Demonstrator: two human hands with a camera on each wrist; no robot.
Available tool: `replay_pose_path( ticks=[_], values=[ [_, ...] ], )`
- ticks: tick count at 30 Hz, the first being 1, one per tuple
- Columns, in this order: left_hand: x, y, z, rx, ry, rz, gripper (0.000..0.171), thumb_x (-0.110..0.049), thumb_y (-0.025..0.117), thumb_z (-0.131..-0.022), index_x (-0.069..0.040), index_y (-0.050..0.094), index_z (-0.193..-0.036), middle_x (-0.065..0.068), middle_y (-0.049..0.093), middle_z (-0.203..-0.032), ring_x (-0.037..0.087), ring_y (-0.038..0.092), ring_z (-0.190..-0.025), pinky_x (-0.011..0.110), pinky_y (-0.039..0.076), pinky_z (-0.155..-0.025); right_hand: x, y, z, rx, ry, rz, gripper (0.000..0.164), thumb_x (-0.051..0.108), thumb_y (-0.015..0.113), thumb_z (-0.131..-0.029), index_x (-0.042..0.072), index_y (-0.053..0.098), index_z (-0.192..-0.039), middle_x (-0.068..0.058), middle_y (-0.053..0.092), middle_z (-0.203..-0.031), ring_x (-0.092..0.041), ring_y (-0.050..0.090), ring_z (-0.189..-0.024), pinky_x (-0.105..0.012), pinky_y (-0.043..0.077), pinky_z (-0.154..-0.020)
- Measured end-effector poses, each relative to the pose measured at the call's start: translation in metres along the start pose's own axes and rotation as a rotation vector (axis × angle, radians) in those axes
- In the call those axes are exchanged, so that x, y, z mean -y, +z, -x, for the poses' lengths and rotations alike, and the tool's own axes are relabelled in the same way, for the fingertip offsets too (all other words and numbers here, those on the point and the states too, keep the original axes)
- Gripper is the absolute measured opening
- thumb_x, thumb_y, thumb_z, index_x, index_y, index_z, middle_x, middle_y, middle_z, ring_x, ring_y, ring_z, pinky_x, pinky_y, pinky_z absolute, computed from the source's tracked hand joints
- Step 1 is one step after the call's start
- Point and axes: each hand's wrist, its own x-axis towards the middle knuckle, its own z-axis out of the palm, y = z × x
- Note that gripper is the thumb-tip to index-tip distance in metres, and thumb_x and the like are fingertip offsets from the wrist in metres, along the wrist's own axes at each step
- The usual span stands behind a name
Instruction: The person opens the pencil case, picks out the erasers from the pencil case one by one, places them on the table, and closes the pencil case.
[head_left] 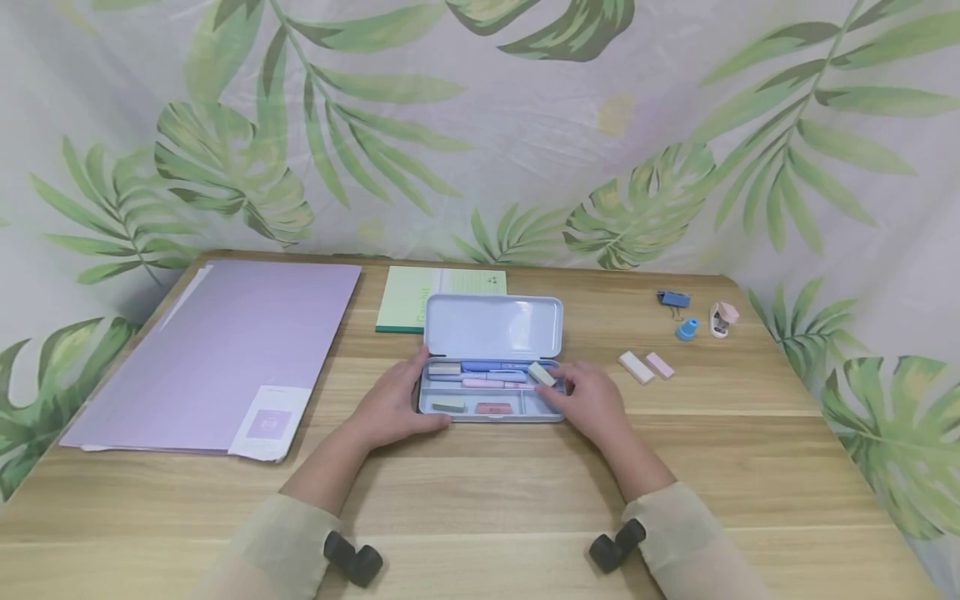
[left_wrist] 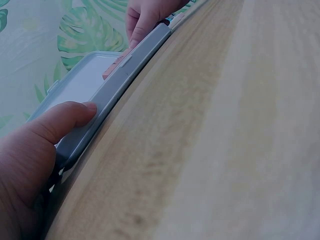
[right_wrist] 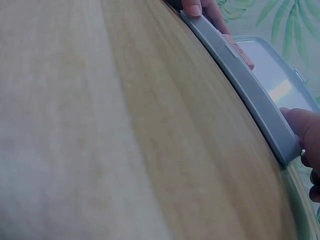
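A light blue pencil case (head_left: 493, 418) lies on the table with its lid (head_left: 493, 327) raised at the back. My left hand (head_left: 390, 400) grips the case's left end, the thumb along its front wall. At the right end, my right hand (head_left: 596, 402) pinches a grey-white eraser (head_left: 542, 374) between thumb and fingers, over the upper compartment. That compartment holds blue pens (head_left: 487, 376), a pink pen (head_left: 497, 384) and another eraser (head_left: 444, 368) at the left. In the lower section sit a pale green eraser (head_left: 448, 405) and a pink eraser (head_left: 494, 408).
Left of the case lies a large purple folder (head_left: 240, 350). A green notebook (head_left: 401, 300) is partly behind the lid. To the right are a white eraser (head_left: 636, 367), a pink eraser (head_left: 660, 365), a blue binder clip (head_left: 674, 298), a small blue cone-shaped item (head_left: 687, 330) and a mini stapler (head_left: 723, 319).
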Motion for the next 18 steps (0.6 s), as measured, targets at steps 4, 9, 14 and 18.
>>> replay_pose_path(
  ticks=[4,9,14,18],
  values=[
    [0.0,0.0,0.001,0.002,0.005,0.001,0.117,-0.047,0.081,-0.07,-0.003,0.016,-0.156,0.023,0.036,-0.154,0.039,0.038,-0.139,0.053,0.033,-0.114,0.001,0.0,0.0,0.004,-0.004,-0.014,0.044,0.041,0.074,-0.084,0.011,0.073,-0.116,-0.002,0.054,-0.077,-0.017,0.048,-0.071,-0.028,0.035,-0.062],
    [-0.001,0.0,0.002,0.01,-0.01,0.008,0.116,-0.047,0.08,-0.07,-0.002,0.017,-0.156,0.023,0.034,-0.155,0.038,0.037,-0.14,0.053,0.032,-0.114,-0.001,-0.001,0.001,-0.045,-0.041,-0.002,0.037,0.038,0.072,-0.087,0.011,0.075,-0.112,-0.002,0.06,-0.081,-0.017,0.051,-0.073,-0.03,0.04,-0.064],
    [-0.001,-0.001,0.003,0.011,-0.018,0.005,0.117,-0.048,0.08,-0.07,-0.002,0.016,-0.156,0.022,0.033,-0.156,0.038,0.036,-0.141,0.053,0.032,-0.115,-0.008,-0.011,0.002,-0.117,-0.019,-0.01,0.037,0.04,0.069,-0.089,0.011,0.075,-0.111,-0.005,0.068,-0.09,-0.02,0.057,-0.08,-0.033,0.045,-0.069],
    [0.0,-0.001,0.002,0.012,-0.011,0.005,0.117,-0.048,0.08,-0.07,-0.003,0.015,-0.156,0.022,0.033,-0.156,0.038,0.036,-0.141,0.053,0.032,-0.115,-0.027,-0.027,0.004,-0.182,0.062,-0.045,0.038,0.039,0.069,-0.09,0.009,0.074,-0.113,-0.009,0.067,-0.09,-0.022,0.056,-0.081,-0.032,0.043,-0.069]
  ],
)
